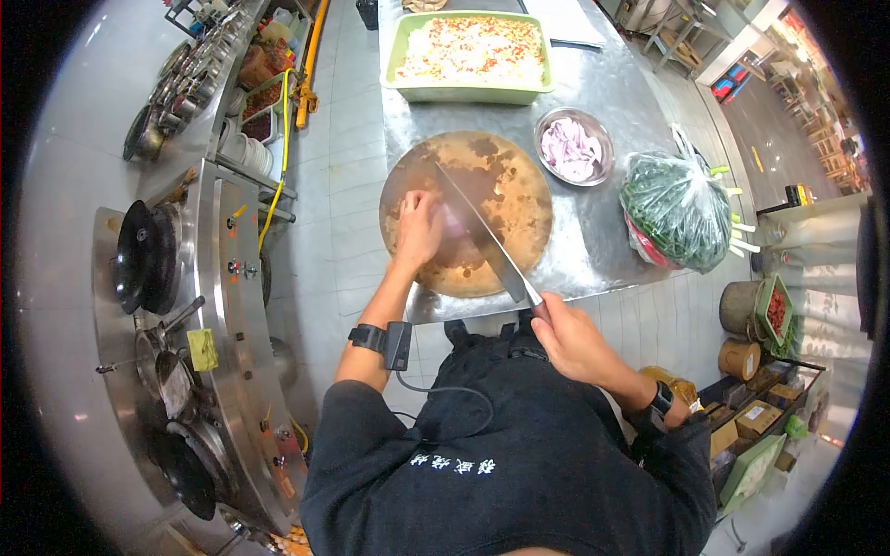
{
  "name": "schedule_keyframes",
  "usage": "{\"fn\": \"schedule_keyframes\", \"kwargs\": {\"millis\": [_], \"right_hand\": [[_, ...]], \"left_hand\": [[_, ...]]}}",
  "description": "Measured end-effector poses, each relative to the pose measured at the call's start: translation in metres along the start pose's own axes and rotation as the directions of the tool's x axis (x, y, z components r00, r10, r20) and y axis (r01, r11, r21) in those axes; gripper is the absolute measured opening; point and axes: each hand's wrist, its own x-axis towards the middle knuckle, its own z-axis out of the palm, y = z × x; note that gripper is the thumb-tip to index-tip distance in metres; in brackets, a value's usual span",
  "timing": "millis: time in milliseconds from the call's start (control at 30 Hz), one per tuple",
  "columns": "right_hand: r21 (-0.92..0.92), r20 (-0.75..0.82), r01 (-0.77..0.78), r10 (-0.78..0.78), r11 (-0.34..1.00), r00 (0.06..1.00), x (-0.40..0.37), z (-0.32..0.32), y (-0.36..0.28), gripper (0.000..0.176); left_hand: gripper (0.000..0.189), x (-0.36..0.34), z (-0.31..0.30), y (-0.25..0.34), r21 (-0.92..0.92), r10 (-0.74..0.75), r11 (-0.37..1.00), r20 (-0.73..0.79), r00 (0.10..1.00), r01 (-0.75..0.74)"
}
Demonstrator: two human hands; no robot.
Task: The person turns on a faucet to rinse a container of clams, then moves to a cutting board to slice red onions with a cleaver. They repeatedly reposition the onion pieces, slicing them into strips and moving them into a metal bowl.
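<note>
My right hand is wrapped round the dark handle of a kitchen knife. The long blade reaches across the round wooden chopping board, its tip pointing to the far left. Beside the blade, my left hand rests on the board with curled fingers against a purplish piece of red onion. That onion is blurred and partly hidden by the hand and the knife. Right of the board, a metal bowl contains sliced red onion.
A green tub of chopped white and red food stands behind the board on the steel table. A plastic bag of green vegetables lies to the right. At the left stands a stove with woks.
</note>
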Motion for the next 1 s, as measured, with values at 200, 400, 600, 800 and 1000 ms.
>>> {"fn": "schedule_keyframes", "kwargs": {"millis": [200,400,600,800,1000], "right_hand": [[-0.079,0.03,-0.086,0.089,0.993,0.996,0.01,0.019,-0.003,0.024],[-0.096,0.028,-0.093,0.096,0.991,0.995,0.032,0.03,0.002,0.025],[-0.132,-0.011,-0.001,-0.001,0.991,1.0,0.077,0.061,0.035,0.026],[-0.153,-0.063,0.044,-0.054,0.987,0.997,0.096,0.071,0.05,0.03],[-0.17,-0.12,0.09,-0.111,0.981,0.987,0.111,0.087,0.064,0.029]], "left_hand": [[0.028,-0.006,0.018,-0.01,-0.131,-0.088,0.989,-0.15,0.985,0.069],[0.03,-0.004,0.017,-0.007,-0.14,-0.085,0.988,-0.177,0.981,0.06],[0.035,-0.008,0.019,-0.009,-0.213,-0.136,0.971,-0.131,0.982,0.106],[0.04,-0.016,0.036,-0.044,-0.161,-0.097,0.985,-0.168,0.981,0.07],[0.054,-0.01,0.023,-0.032,-0.252,-0.21,0.944,0.041,0.977,0.214]]}}
